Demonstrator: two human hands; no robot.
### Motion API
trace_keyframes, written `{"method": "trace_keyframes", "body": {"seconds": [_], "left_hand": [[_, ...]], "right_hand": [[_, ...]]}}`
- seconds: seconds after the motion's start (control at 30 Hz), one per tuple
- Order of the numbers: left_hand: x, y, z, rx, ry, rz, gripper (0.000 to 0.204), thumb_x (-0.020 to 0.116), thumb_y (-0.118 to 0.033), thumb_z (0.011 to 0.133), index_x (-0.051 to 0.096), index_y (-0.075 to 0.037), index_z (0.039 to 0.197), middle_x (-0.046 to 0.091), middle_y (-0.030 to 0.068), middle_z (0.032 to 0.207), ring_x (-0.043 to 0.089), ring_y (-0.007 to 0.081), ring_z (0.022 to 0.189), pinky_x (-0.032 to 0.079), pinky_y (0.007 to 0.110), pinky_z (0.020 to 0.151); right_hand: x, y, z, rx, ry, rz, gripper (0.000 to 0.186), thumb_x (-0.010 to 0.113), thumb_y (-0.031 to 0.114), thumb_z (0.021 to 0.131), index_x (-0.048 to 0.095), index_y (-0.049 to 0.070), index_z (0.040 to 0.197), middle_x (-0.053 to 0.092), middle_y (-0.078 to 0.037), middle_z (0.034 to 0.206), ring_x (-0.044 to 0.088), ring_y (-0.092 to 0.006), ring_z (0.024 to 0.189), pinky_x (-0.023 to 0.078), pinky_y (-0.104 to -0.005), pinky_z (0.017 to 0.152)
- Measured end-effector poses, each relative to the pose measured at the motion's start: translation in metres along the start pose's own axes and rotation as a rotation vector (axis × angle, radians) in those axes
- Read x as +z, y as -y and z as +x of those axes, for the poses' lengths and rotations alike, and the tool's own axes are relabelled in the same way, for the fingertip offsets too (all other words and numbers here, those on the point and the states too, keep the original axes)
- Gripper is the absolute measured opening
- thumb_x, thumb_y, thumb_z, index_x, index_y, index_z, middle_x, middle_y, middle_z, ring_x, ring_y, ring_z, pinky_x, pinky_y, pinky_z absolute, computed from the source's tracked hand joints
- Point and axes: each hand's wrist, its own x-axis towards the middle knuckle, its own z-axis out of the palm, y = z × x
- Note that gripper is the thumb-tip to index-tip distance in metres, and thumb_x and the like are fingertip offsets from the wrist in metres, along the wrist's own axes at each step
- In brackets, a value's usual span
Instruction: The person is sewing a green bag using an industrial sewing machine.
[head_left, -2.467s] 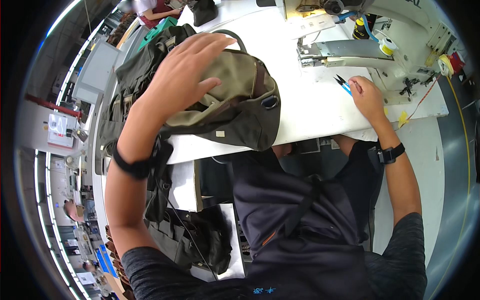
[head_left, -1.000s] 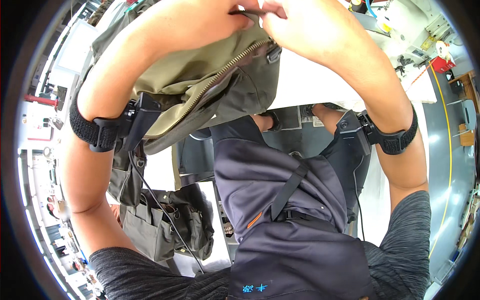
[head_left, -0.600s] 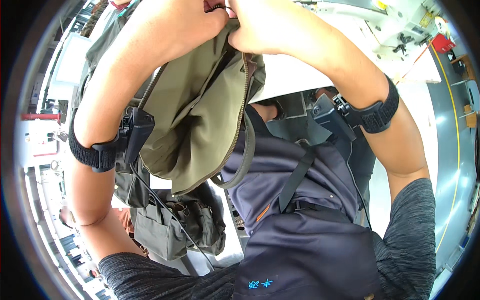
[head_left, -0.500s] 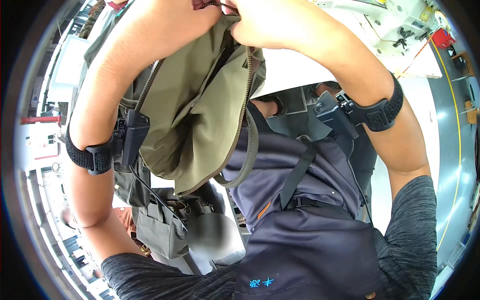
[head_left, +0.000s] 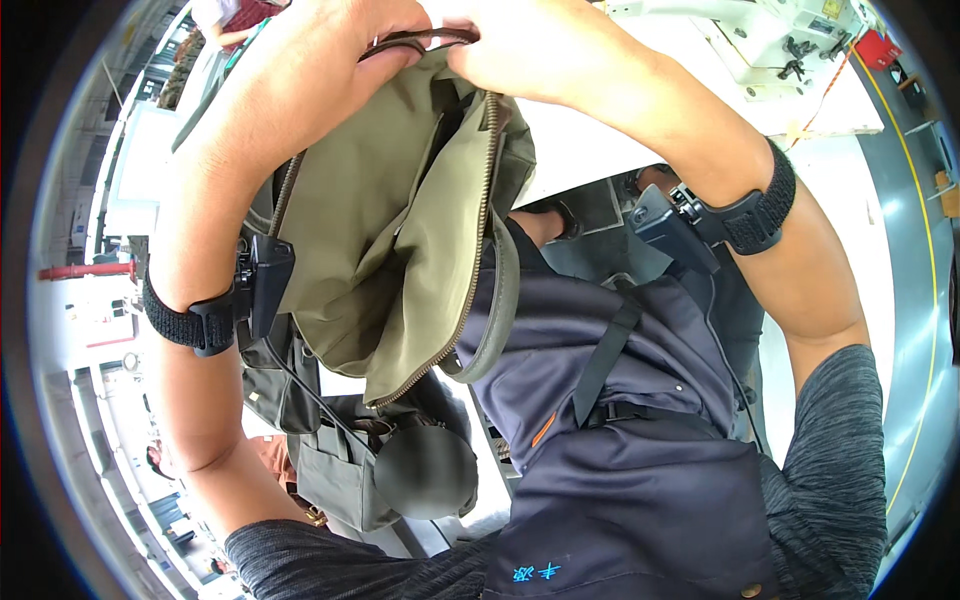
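**Handling the Bag: Limp Walls, Firmer Edges**

The bag (head_left: 350,220) gapes in front of you, its near end appearing to overhang the edge of the table (head_left: 580,155) toward your apron (head_left: 640,520). Your left hand (head_left: 345,45) pinches a dark strip (head_left: 440,36) across the bag's top; your right hand (head_left: 515,50) pinches the same strip just beside it. The far side of both hands is out of view.

Treat the cloth as soft and foldable, moderate in weight, neither slippery nor fragile. Expect the overhanging end to pull downward. Grip along the strip or the zip (head_left: 490,140), which should be stiffer than the creased lining. For lifting, use the handle (head_left: 507,300), which hangs free of both hands.
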Motion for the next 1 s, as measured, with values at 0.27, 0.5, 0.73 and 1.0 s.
{"method": "trace_keyframes", "body": {"seconds": [0.27,0.5,0.73,1.0], "left_hand": [[-0.007,-0.001,0.012,0.123,0.193,0.096,0.018,0.068,-0.004,0.088,0.068,0.001,0.106,0.068,0.0171,0.102,0.065,0.0392,0.099,0.051,0.045,0.085],[-0.005,0.001,0.011,0.138,0.224,0.136,0.018,0.067,0.000,0.086,0.067,0.003,0.103,0.067,0.0193,0.101,0.063,0.0402,0.103,0.050,0.047,0.088],[0.004,0.008,0.008,0.162,0.186,0.192,0.018,0.066,0.000,0.085,0.067,0.003,0.102,0.066,0.0193,0.101,0.061,0.0400,0.107,0.051,0.047,0.089],[0.003,-0.002,0.007,0.027,0.250,0.359,0.019,0.066,-0.014,0.079,0.070,0.004,0.075,0.068,0.0232,0.077,0.069,0.0398,0.076,0.054,0.047,0.070]], "right_hand": [[0.003,-0.001,0.009,-0.123,0.029,-0.057,0.017,0.060,0.000,0.076,0.070,-0.011,0.085,0.065,-0.036,0.079,0.069,-0.0491,0.078,0.055,-0.0509,0.069],[0.010,-0.002,0.017,-0.108,0.016,-0.034,0.017,0.061,0.002,0.078,0.071,-0.009,0.086,0.067,-0.034,0.082,0.070,-0.0468,0.082,0.055,-0.0507,0.072],[0.017,-0.004,0.028,-0.171,-0.011,-0.065,0.018,0.061,0.003,0.079,0.073,-0.005,0.089,0.069,-0.032,0.086,0.071,-0.0460,0.087,0.057,-0.0497,0.077],[0.010,-0.003,0.026,-0.078,0.057,-0.061,0.020,0.060,0.002,0.078,0.071,-0.008,0.091,0.068,-0.034,0.087,0.070,-0.0467,0.090,0.056,-0.0483,0.079]]}}
